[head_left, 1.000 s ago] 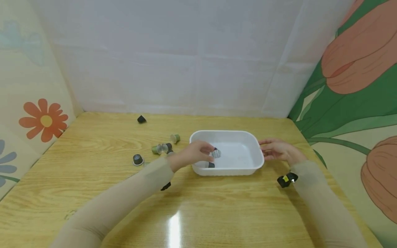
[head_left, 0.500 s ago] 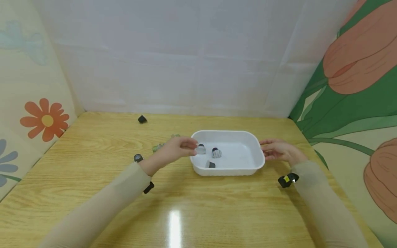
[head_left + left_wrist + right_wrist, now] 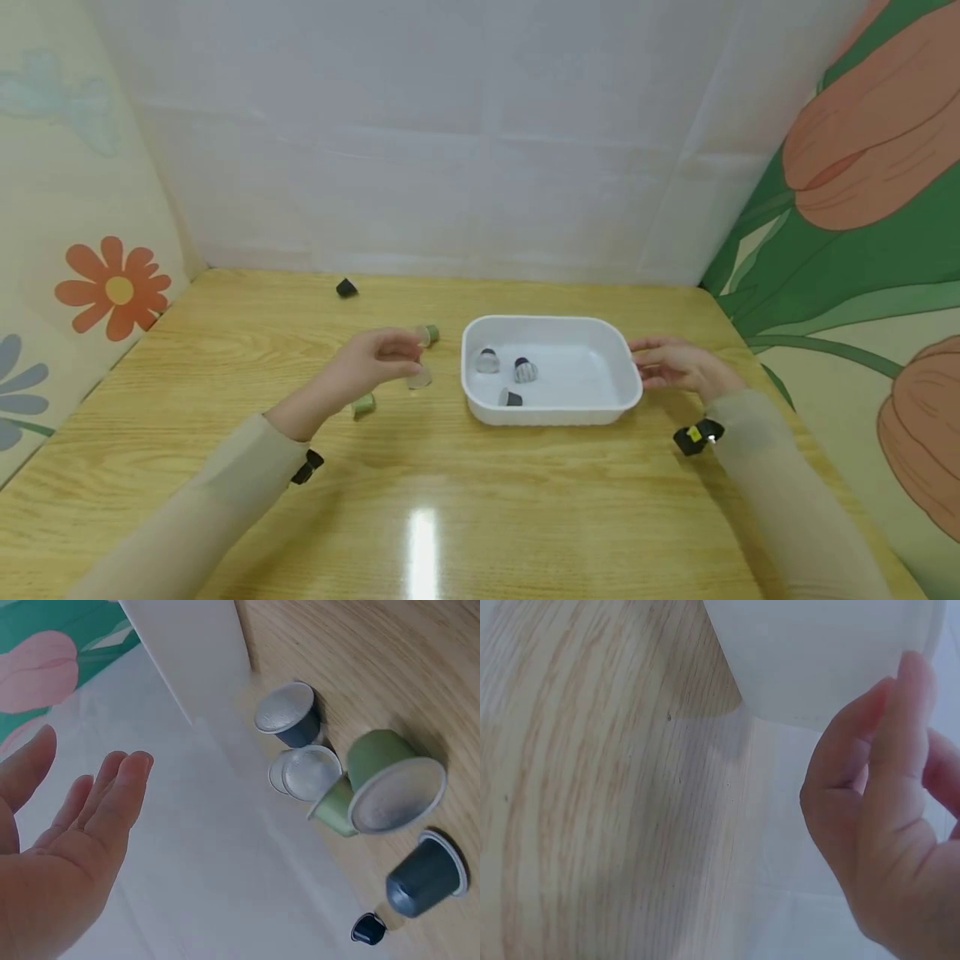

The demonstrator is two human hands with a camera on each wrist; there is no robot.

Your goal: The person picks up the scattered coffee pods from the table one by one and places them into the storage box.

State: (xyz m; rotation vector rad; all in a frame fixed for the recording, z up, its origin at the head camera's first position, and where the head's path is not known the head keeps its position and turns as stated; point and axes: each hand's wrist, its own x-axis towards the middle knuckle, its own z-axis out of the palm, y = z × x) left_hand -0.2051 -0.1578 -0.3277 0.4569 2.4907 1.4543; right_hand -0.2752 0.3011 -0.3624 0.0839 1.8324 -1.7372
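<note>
My left hand [image 3: 375,358] hovers over the table just left of the white tray [image 3: 551,418], above loose coffee capsules. In the left wrist view its thumb and fingers [image 3: 120,799] are spread, with nothing between them. Close to its fingertips in the head view lie a silver-lidded capsule [image 3: 420,379] and a green capsule [image 3: 430,335]; another green capsule [image 3: 363,406] shows under the wrist. My right hand [image 3: 675,367] touches the tray's right end from outside, its fingertips at the wall below the rim. Three capsules [image 3: 525,370] lie in the tray's left half.
In the left wrist view, a dark capsule [image 3: 426,877] lies apart from the clustered ones, and a dark blue capsule [image 3: 300,727] sits at the cluster's other side. A small black object [image 3: 346,287] is near the table's back edge. White cloth [image 3: 450,167] hangs behind.
My left hand has moved left out of the tray to above the loose capsules. A silver-lidded capsule at the tray's left side has come into view. The right hand stays at the tray.
</note>
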